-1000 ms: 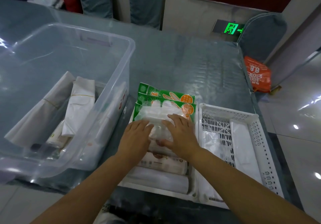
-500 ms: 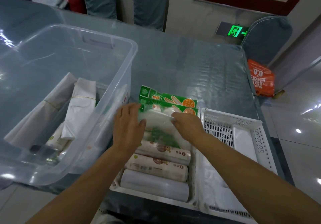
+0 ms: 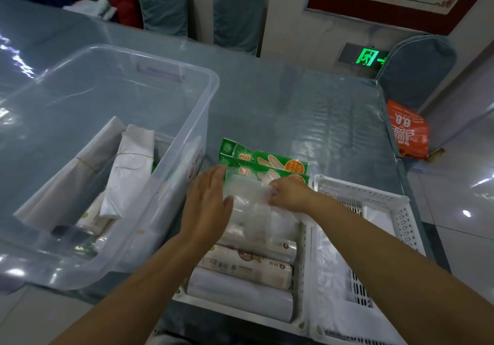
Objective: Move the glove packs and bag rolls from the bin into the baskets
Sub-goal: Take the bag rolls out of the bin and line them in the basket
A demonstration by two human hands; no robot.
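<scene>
Clear plastic glove pack (image 3: 254,200) sits in the grip of both hands: the right hand (image 3: 290,193) pinches its right edge with curled fingers, while the left hand (image 3: 207,205) lies flat and straight-fingered against its left edge. It lies in the left basket (image 3: 300,259), over bag rolls (image 3: 246,267) and in front of green packs (image 3: 263,161). Beside it stands a second white basket (image 3: 401,211). Left on the worktop (image 3: 307,109), the clear bin (image 3: 107,141) holds white bundles (image 3: 128,173).

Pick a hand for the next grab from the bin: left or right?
Left. The left hand lies flat and open right beside the clear bin, holding nothing. The right hand pinches the clear pack over the basket, farther away.
</scene>
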